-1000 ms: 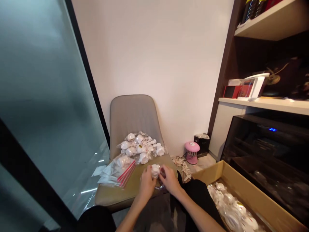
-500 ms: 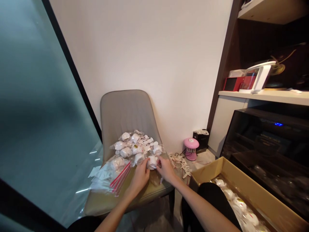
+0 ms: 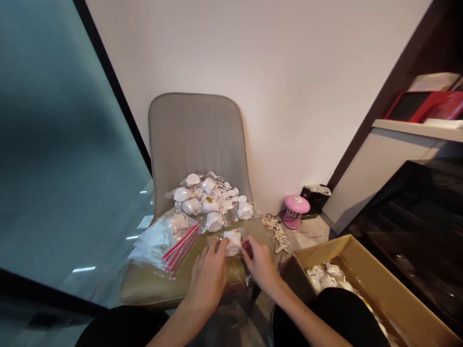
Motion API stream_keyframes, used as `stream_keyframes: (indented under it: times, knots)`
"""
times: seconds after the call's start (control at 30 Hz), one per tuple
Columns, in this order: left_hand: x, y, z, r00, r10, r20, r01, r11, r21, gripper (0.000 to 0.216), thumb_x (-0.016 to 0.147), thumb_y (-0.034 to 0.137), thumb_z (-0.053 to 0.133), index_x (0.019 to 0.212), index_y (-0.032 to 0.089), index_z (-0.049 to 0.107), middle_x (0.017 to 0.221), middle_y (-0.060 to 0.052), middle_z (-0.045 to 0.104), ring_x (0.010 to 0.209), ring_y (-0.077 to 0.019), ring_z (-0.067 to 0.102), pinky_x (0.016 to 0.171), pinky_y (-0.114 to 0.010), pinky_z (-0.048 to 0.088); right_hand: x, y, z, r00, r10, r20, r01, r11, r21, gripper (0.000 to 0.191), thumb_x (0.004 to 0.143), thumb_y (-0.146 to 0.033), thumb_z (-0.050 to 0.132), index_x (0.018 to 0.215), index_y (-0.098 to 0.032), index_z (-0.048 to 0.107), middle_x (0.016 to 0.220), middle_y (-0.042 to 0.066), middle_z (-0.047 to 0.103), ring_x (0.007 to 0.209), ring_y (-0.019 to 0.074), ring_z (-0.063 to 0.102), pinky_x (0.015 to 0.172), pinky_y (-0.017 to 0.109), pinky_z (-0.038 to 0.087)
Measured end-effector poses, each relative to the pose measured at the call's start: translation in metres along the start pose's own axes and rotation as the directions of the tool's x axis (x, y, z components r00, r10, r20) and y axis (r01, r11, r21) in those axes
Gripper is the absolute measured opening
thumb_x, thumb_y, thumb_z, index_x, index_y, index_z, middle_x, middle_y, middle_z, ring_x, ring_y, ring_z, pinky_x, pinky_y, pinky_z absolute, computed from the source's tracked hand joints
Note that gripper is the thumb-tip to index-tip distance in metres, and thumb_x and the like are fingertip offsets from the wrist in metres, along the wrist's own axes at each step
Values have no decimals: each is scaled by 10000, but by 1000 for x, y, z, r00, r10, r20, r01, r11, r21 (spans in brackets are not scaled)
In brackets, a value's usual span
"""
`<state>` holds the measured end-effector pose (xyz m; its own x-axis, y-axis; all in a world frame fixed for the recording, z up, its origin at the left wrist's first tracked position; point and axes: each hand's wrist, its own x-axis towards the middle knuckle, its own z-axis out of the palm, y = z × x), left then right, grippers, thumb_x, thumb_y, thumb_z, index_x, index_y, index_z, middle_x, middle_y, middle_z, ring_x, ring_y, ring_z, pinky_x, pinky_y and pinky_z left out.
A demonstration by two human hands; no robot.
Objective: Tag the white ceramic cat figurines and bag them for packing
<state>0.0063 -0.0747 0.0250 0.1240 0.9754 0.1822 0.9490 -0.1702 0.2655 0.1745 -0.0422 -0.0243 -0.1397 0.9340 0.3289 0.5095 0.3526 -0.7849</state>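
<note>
A round white bundle in a clear plastic bag (image 3: 233, 242) lies on the seat of the chair (image 3: 202, 279), between my two hands. The fingers of my left hand (image 3: 211, 265) curl against its left side. On its right, my right hand (image 3: 259, 262) pinches the edge of the bag with thumb and fingers; the fingertips are partly hidden. Just behind lie several similar bagged white bundles (image 3: 214, 221) and a heap of flat white discs (image 3: 229, 193). Left of my left hand is a stack of clear zip bags with red strips (image 3: 181, 248).
To the right stands an open cardboard box (image 3: 383, 279) with several bagged bundles inside. A pink lamp-like device (image 3: 295, 211), a black box (image 3: 315, 201) and white scraps (image 3: 280, 237) are on the floor by the wall. A glass panel (image 3: 65, 144) is at the left.
The view has tipped down and turned left. My hands and the bagged bundle have come nearer, apart from the other bundles. My left hand now lies more palm-down beside it.
</note>
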Motion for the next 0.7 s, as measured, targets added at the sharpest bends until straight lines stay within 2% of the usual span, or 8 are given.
stream_keyframes:
  times: [0.13,0.23,0.5,0.63,0.7]
  knots:
    - [3,4,4,995,-94,21,93,996,8,378,846,223,556,1223,238,566,1146,-125,625,990,-291,619,805,-360,455,-4,0,0,1000,12,-10,-12,1000,-24,65,924,-224,516,902,-235,577,812,22,677,717,177,636,650,250,438]
    - [10,9,7,992,-117,55,114,993,42,305,865,226,540,1168,218,575,1088,-117,634,966,-284,622,794,-353,446,-7,0,2,1000,8,-19,-9,998,-62,86,918,-206,501,861,-234,559,788,27,648,702,181,608,621,256,409]
    - [25,10,21,997,-73,30,74,995,-61,211,949,278,469,1134,215,550,1060,-94,644,895,-235,649,741,-311,430,-9,6,-2,990,17,-140,-25,998,-58,58,892,-195,517,864,-227,556,818,26,616,710,174,568,649,271,409]
    - [24,7,26,999,-44,14,45,996,-71,220,922,261,515,1133,206,541,1035,-82,646,922,-244,641,761,-323,445,-4,9,-9,996,30,-86,-34,999,-41,13,894,-221,546,883,-222,551,825,23,610,723,175,569,659,273,420]
    - [21,3,24,1000,-1,4,2,994,-112,275,899,240,545,1173,218,530,1069,-74,635,930,-244,638,765,-332,465,-3,9,-15,999,24,-48,-25,999,-29,57,896,-240,570,948,-220,560,888,34,617,739,176,572,683,282,440]
